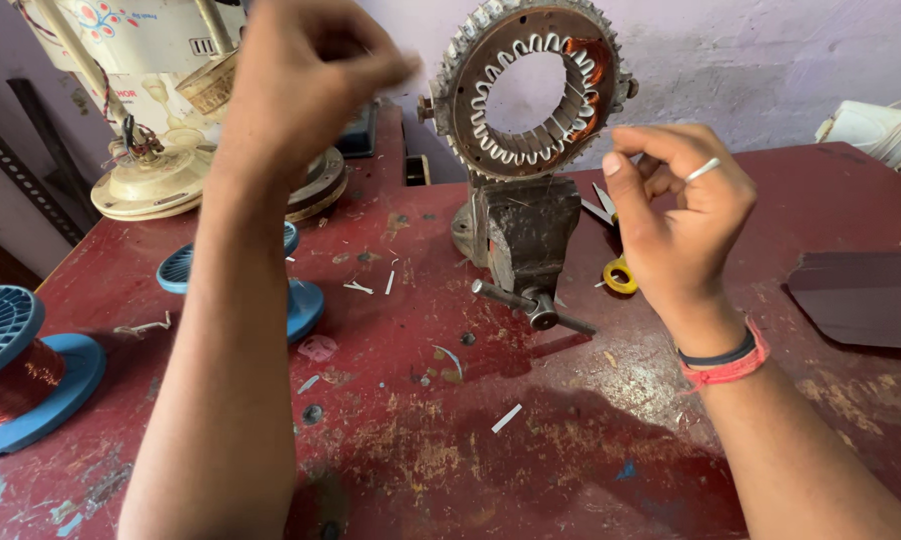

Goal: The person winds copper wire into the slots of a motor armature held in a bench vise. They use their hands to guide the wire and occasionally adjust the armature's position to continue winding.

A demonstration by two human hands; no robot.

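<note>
At twelve o'clock on our worn red table (pixel 571 440), a ring-shaped motor stator (pixel 527 88) stands upright, clamped in a small grey bench vise (pixel 524 240); white insulation strips line its inner slots, and copper winding shows at about two o'clock on the ring. Our right hand (pixel 679 222) hovers at three o'clock from the vise, just beside the stator but not touching it, its fingers curled with a thin white strip (pixel 704 169) pinched between two of them. Our left hand (pixel 306 60) is raised at eleven o'clock, fingers bunched together near a blurred pale scrap at the fingertips; we cannot tell whether it truly grips anything. Behind the right hand, scissors with yellow handles (pixel 617 268) lie on the table next to the vise. At nine o'clock sits a blue spool of copper wire (pixel 16 370), and a second blue spool (pixel 296 295) is partly hidden behind our left forearm. At ten o'clock rests a cream-coloured fan motor housing (pixel 161 175). Short white strip offcuts (pixel 507 418) lie scattered over the tabletop, and a dark flat panel (pixel 861 295) lies at four o'clock.
</note>
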